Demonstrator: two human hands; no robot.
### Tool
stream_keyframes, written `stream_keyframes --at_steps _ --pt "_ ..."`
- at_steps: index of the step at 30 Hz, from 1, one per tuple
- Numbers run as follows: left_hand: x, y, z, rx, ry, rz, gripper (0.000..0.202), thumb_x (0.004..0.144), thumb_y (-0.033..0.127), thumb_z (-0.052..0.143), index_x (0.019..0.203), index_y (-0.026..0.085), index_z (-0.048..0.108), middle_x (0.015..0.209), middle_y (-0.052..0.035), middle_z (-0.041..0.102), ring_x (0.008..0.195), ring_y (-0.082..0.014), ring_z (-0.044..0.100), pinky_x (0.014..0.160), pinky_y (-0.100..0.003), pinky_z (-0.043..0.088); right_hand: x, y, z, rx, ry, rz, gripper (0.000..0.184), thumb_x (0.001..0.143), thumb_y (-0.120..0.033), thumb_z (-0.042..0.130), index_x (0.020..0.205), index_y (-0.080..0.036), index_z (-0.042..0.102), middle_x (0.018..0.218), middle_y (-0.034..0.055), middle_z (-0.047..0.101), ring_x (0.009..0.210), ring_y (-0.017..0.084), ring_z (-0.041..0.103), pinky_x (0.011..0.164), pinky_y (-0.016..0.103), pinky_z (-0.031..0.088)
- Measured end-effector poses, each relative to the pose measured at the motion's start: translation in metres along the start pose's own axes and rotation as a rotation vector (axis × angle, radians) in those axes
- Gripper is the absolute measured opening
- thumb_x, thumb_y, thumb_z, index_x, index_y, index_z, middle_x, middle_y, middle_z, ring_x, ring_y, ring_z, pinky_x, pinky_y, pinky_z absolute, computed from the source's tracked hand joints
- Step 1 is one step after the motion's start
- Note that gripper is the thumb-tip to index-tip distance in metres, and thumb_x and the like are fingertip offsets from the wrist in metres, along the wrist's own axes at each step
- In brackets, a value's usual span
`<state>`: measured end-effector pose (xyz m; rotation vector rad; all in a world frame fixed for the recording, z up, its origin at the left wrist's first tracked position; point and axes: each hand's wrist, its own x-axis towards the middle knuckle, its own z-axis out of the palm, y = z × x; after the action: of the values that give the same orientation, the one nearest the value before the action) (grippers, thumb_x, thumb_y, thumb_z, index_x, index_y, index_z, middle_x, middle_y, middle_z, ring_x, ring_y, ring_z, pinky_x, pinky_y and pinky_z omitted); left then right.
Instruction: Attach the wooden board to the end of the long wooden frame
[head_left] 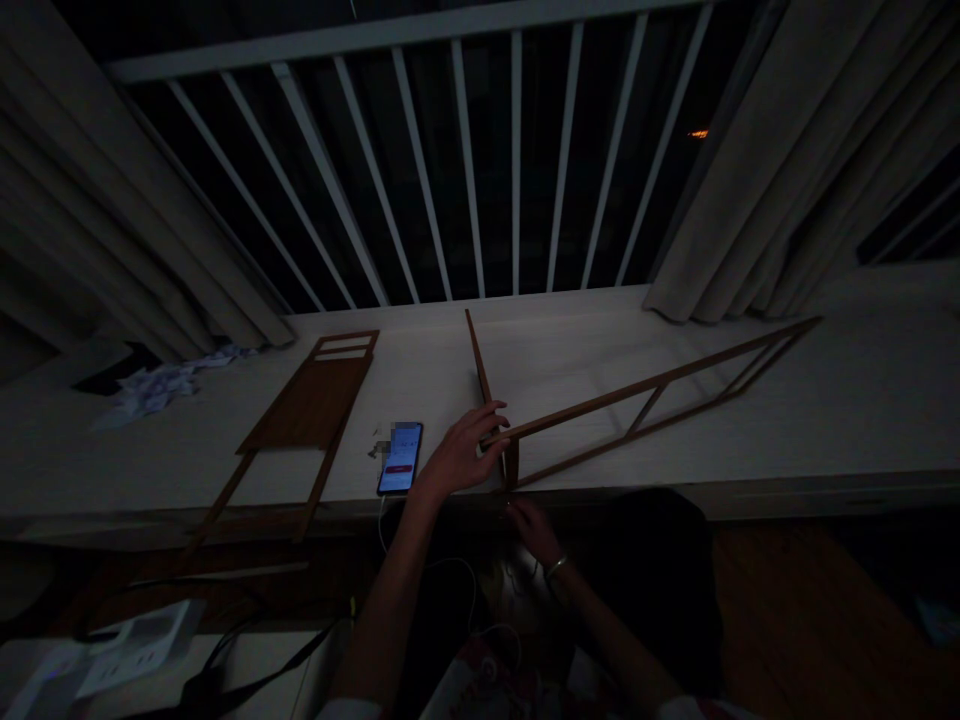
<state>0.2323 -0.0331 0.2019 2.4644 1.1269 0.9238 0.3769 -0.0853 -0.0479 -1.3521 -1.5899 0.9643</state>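
a wooden slat frame is touched by the open left grip, its long axis laid toward 2 o'clock; the closure of the right grip cannot be told.

"What does the long pale ledge carry?"

"A wooden panel frame, its lower rails jutting past the edge, with a lit phone just beside it."

"Anything else?"

"Crumpled paper at far left, and a slatted wooden frame at right."
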Motion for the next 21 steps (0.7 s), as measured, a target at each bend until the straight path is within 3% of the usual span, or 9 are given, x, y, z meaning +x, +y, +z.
stream_keyframes --at_steps 12,17,21 --pt "-0.001 -0.001 0.001 0.015 -0.010 -0.020 0.027 0.081 0.025 0.046 0.108 0.021 0.051 0.127 -0.0067 0.044 0.116 -0.0179 0.042 0.098 -0.037 0.036 -0.004 -0.013 -0.015 -0.211 0.216 0.098 0.035 0.071 -0.054 0.051 0.070 -0.020 0.058 0.072 0.0032 0.060 0.067 0.017 0.056 0.063 0.027 0.040" --pt "-0.001 0.000 0.001 -0.002 -0.007 -0.019 0.029 0.081 0.025 0.046 0.110 0.022 0.051 0.127 -0.0061 0.044 0.115 -0.0186 0.043 0.097 -0.039 0.037 -0.007 -0.026 -0.019 -0.267 0.315 0.104 0.034 0.068 -0.053 0.055 0.079 -0.021 0.055 0.076 0.0023 0.059 0.068 0.017 0.055 0.062 0.026 0.040" --pt "-0.001 0.001 0.001 -0.014 -0.008 -0.034 0.031 0.082 0.026 0.046 0.112 0.022 0.050 0.128 -0.0065 0.043 0.116 -0.0195 0.042 0.098 -0.040 0.036 -0.007 -0.033 -0.021 -0.296 0.319 0.044 0.032 0.072 -0.048 0.053 0.088 -0.021 0.050 0.083 0.0022 0.057 0.073 0.017 0.054 0.064 0.026 0.040"
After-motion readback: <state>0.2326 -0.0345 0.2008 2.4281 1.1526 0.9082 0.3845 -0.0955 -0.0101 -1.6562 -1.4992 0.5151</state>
